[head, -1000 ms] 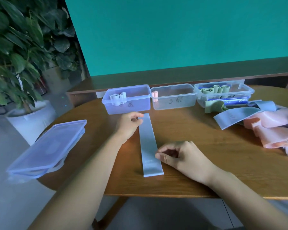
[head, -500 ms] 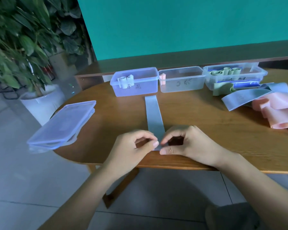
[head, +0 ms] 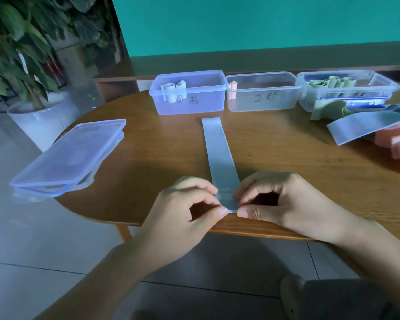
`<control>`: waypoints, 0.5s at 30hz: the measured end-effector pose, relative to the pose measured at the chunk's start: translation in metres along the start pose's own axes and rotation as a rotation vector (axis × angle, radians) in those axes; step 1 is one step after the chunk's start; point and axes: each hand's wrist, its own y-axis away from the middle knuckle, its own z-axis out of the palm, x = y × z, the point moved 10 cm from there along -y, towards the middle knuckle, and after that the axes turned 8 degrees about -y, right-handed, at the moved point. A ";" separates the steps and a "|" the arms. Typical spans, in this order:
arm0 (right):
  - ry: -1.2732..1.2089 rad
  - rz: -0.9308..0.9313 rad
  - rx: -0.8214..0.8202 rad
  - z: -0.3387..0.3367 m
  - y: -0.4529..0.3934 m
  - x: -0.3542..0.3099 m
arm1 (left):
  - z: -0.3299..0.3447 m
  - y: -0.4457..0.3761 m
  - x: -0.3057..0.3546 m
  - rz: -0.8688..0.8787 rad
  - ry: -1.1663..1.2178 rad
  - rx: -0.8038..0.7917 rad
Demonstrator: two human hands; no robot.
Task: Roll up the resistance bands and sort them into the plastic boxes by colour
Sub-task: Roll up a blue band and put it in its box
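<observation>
— Hands?
— We log our left hand (head: 189, 204) and right hand (head: 275, 199) pinching the near end of the blue band (head: 219, 155), laid flat on the table (head: 286, 153).
— Beyond?
— We list three boxes: blue box (head: 189, 93), clear box (head: 262, 93), third box (head: 346, 88). Stacked lids (head: 69, 158) left.

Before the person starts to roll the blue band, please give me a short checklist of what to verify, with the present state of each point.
1. Blue band lies flat and straight on the table: ok.
2. Left hand pinches the near end: ok.
3. Right hand pinches the same end: ok.
4. Roll already started: cannot tell.
5. Blue box open, with room: ok.
</observation>
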 end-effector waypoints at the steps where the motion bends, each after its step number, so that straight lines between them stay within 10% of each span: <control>1: -0.003 0.012 -0.008 0.000 0.000 0.001 | 0.000 0.000 0.000 -0.009 -0.001 0.000; 15: -0.011 0.123 0.014 -0.005 0.002 0.008 | 0.001 -0.001 0.003 -0.075 -0.012 -0.027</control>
